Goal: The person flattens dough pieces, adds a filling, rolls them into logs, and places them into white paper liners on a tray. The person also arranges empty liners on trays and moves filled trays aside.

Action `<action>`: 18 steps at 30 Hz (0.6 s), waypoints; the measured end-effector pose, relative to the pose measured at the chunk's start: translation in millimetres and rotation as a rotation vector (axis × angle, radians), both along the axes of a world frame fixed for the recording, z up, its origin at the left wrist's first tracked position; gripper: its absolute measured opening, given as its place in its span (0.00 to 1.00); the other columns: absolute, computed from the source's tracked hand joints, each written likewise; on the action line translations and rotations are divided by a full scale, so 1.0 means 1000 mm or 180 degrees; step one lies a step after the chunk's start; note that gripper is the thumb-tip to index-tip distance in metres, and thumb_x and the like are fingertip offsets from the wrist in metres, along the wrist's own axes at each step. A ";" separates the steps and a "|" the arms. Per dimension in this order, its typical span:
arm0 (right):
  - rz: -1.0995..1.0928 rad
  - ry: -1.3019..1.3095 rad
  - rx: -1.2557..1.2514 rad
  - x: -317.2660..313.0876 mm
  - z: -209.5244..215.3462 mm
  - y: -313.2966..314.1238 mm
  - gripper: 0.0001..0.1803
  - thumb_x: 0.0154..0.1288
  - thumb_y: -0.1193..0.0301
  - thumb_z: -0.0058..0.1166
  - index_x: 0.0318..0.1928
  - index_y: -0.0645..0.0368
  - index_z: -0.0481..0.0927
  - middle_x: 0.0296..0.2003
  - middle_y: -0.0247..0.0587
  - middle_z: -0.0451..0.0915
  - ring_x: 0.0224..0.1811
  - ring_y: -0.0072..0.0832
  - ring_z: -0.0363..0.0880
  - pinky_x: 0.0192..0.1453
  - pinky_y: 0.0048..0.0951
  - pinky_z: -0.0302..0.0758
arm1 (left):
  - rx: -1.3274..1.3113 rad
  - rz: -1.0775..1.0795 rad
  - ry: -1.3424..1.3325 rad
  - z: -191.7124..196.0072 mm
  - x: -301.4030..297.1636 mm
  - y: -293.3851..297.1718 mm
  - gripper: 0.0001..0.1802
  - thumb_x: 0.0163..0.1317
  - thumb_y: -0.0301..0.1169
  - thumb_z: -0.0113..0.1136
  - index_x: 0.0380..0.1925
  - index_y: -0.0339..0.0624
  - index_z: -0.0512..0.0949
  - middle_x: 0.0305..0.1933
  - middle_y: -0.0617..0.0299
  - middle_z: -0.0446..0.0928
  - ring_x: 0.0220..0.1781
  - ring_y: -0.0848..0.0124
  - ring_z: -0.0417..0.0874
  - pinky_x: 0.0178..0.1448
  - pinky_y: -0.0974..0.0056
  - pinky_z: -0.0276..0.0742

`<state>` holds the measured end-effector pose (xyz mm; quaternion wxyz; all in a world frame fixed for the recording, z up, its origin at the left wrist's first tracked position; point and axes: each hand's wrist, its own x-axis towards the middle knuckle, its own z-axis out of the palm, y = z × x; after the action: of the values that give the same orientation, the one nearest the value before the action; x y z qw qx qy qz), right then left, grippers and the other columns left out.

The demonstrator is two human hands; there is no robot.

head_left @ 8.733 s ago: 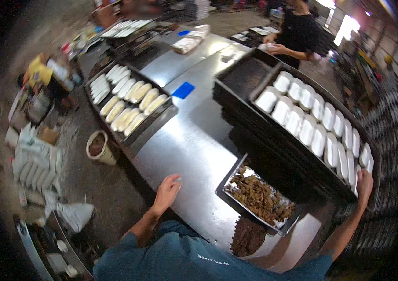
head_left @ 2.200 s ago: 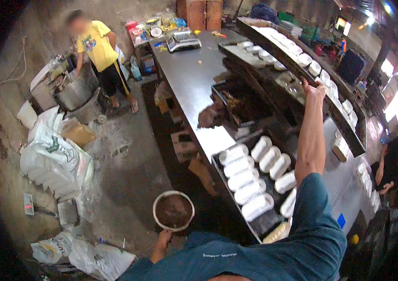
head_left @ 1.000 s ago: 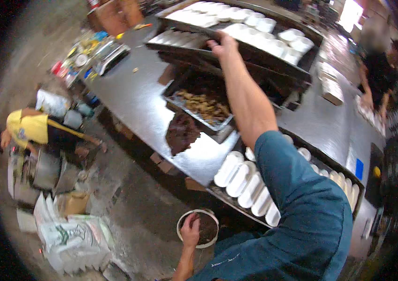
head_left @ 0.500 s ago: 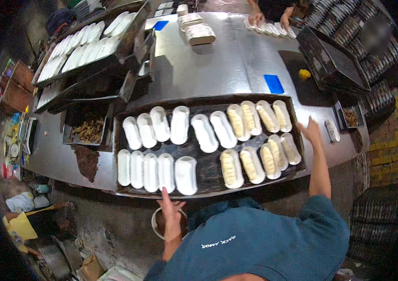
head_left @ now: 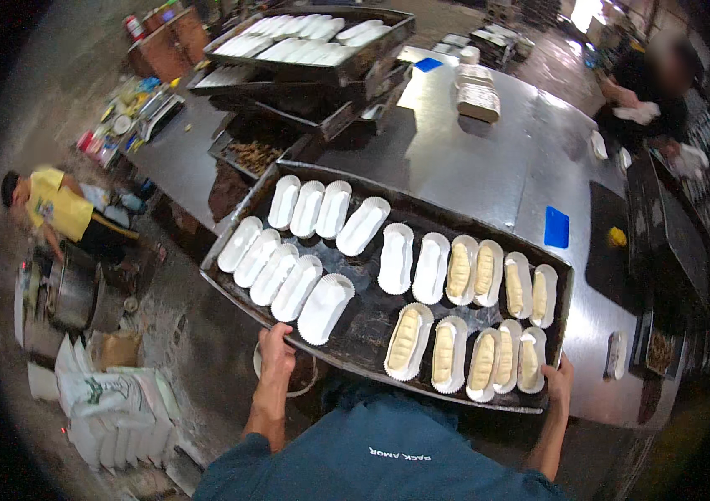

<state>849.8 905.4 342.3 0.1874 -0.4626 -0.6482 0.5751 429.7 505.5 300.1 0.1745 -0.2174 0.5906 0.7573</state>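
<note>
A large dark baking tray (head_left: pixel 363 321) spans the middle of the view, its near edge past the table edge. My left hand (head_left: pixel 277 357) is closed on its near rim, left of centre; the fingertips under the rim are hidden. At the near right corner my right hand (head_left: pixel 558 382) grips the tray's side. White paper cups (head_left: pixel 319 309) fill the left part in two rows, with no dough visible in them. On the right, several paper cups hold pale, ridged, oblong dough pieces (head_left: pixel 482 361).
Stacked trays of white cups (head_left: pixel 321 50) stand at the far left of the metal table (head_left: pixel 472 179). A blue scraper (head_left: pixel 556 227) and a stack of paper cups (head_left: pixel 478 93) lie beyond the tray. A co-worker (head_left: pixel 651 83) stands far right; another person in yellow (head_left: pixel 58 200) is at left.
My left hand has gone from open fingers by the rim to gripping it, and my right hand has come down to the near right corner. The tray now sits angled, nearer me.
</note>
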 end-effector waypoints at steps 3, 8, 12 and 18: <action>-0.0337 0.0139 -0.0228 -0.003 -0.016 0.008 0.33 0.44 0.84 0.49 0.58 0.66 0.73 0.41 0.36 0.82 0.37 0.24 0.80 0.43 0.26 0.77 | 0.0197 0.0193 0.0489 0.002 0.012 -0.001 0.10 0.50 0.23 0.59 0.34 0.35 0.73 0.34 0.60 0.76 0.33 0.68 0.79 0.36 0.65 0.75; 0.0128 0.0747 0.0122 -0.027 -0.018 0.057 0.38 0.40 0.79 0.52 0.60 0.68 0.71 0.45 0.41 0.81 0.40 0.26 0.81 0.45 0.25 0.77 | 0.0259 0.0273 0.1295 0.009 0.014 0.013 0.15 0.59 0.29 0.58 0.44 0.32 0.77 0.46 0.55 0.81 0.49 0.65 0.82 0.57 0.62 0.76; 0.0369 0.0964 0.0522 -0.074 -0.022 0.091 0.40 0.40 0.77 0.50 0.62 0.68 0.69 0.47 0.42 0.81 0.42 0.28 0.81 0.47 0.25 0.77 | 0.0732 -0.0200 0.2172 0.016 -0.010 0.022 0.20 0.63 0.35 0.58 0.51 0.33 0.74 0.51 0.53 0.79 0.51 0.63 0.81 0.57 0.57 0.76; 0.0958 0.0737 0.1230 -0.168 -0.067 0.140 0.38 0.43 0.69 0.52 0.62 0.63 0.71 0.42 0.40 0.82 0.39 0.26 0.80 0.45 0.25 0.75 | 0.0880 -0.0350 0.2132 0.012 -0.130 0.029 0.24 0.61 0.42 0.62 0.52 0.39 0.73 0.45 0.56 0.79 0.45 0.62 0.82 0.45 0.51 0.83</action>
<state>681.7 1045.0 274.9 0.2574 -0.2478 -0.7816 0.5112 299.6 534.3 312.1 0.0397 0.1004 0.5179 0.8486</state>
